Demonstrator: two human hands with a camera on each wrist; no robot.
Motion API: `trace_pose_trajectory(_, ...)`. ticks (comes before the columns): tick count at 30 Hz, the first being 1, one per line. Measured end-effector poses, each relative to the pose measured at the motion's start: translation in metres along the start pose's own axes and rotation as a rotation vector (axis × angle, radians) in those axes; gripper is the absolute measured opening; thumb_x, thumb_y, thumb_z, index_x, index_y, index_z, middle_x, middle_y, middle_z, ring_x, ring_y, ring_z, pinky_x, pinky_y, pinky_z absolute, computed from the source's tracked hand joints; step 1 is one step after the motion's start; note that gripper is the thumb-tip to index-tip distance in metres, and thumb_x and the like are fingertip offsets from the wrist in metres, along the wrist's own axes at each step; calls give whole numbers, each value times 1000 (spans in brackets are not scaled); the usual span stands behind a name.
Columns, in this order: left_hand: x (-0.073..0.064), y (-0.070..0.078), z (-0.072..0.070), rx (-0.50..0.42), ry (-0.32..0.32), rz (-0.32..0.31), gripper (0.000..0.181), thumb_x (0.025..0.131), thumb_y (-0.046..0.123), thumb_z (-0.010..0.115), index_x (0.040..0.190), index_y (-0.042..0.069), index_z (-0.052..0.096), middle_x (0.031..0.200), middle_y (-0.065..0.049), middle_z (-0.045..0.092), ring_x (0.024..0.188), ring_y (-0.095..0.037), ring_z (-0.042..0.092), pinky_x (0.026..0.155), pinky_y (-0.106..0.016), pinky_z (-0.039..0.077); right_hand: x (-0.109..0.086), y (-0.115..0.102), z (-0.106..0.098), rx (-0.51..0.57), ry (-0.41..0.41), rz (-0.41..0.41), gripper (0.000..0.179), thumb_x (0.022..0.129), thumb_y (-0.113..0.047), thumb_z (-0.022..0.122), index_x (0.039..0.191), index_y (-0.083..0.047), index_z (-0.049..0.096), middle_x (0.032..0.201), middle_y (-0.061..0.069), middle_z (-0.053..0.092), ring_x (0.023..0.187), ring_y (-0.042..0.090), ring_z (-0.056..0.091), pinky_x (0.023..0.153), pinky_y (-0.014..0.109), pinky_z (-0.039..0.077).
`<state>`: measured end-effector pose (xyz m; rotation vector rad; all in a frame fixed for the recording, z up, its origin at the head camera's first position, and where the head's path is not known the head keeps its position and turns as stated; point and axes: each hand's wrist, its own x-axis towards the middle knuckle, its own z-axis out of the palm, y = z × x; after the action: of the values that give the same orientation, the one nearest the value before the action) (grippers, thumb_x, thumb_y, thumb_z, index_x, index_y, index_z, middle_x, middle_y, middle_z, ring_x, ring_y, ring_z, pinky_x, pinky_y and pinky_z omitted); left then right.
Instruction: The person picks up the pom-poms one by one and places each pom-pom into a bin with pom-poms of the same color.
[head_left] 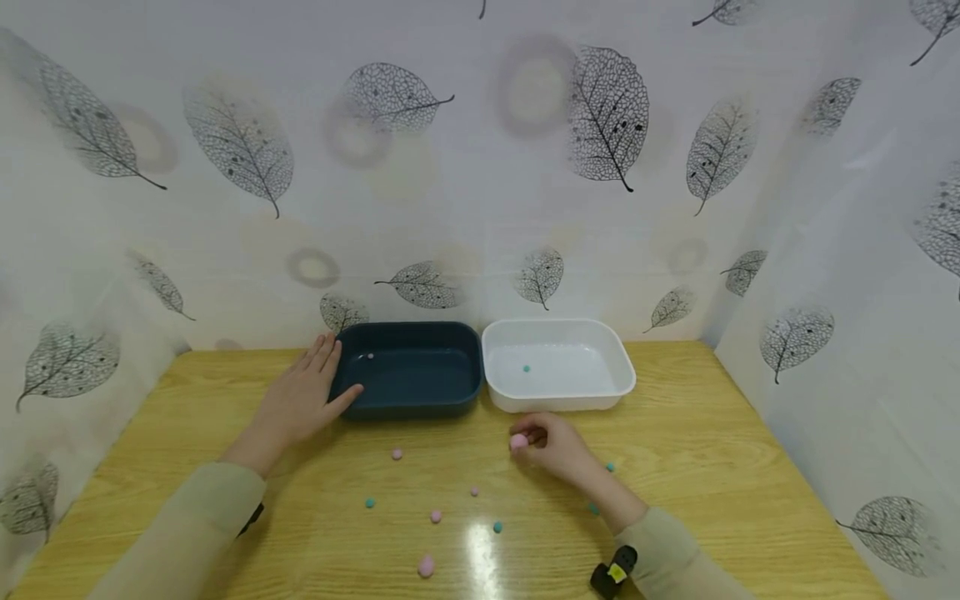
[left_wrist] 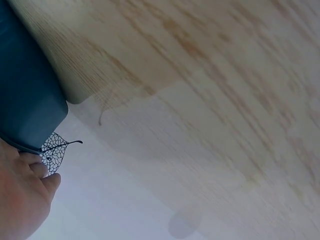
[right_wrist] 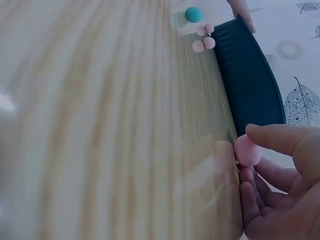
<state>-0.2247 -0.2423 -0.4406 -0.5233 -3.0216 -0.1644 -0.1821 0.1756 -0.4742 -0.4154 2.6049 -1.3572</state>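
My right hand [head_left: 555,448] pinches a pink ball [head_left: 519,442] between thumb and fingers, just in front of the white tray. The right wrist view shows the same pink ball [right_wrist: 248,150] close over the wooden surface. My left hand [head_left: 303,393] rests against the left end of the dark blue tray [head_left: 412,410], fingers straight along its side and thumb over the front corner. A small pink ball [head_left: 371,356] lies inside that tray. In the white tray [head_left: 558,403], to its right, lies a small teal ball [head_left: 527,368].
Loose on the wooden table [head_left: 300,533] are several pink balls, among them a larger one [head_left: 426,567] near the front, and several teal balls, one [head_left: 498,527] at the middle. Two teal balls lie beside my right forearm. A leaf-patterned curtain [head_left: 465,208] stands behind the trays.
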Motion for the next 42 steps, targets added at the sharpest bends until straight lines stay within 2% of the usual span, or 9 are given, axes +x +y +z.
trace_pose_trajectory(10,0,1,3,12,6,6,90,109,55,48,163,-13,24,174,-31,17,162,-48,19,132,-59,26,-1,-1,-1,-18,32,60,21,92,-10,82,110,-1,77,100,10,76,88,12,65,76,20,53)
trace_pose_trajectory(22,1,1,8,7,17,3,87,110,53,48,162,-13,24,174,-32,17,162,-48,19,132,-59,26,-5,-10,-4,-26,37,61,20,94,-11,81,111,-1,77,104,11,76,92,14,66,79,20,54)
trace_pose_trajectory(28,0,2,7,-2,24,4,86,110,49,50,161,-15,25,173,-33,18,162,-49,20,131,-60,26,-8,-26,-6,-69,53,7,19,95,-13,81,110,-3,77,105,9,77,98,17,70,85,25,58)
trace_pose_trajectory(34,0,3,4,-4,13,1,85,110,48,49,162,-15,24,173,-34,16,162,-49,19,131,-60,25,-8,-43,-6,-37,35,-74,21,96,-14,79,113,-1,76,107,11,77,98,17,72,87,24,60)
trace_pose_trajectory(42,-1,3,3,-8,1,-7,86,111,49,48,162,-14,22,174,-33,14,162,-49,17,132,-60,24,7,-69,-5,-19,73,-117,19,95,-11,80,112,-2,77,106,11,76,94,16,70,86,25,60)
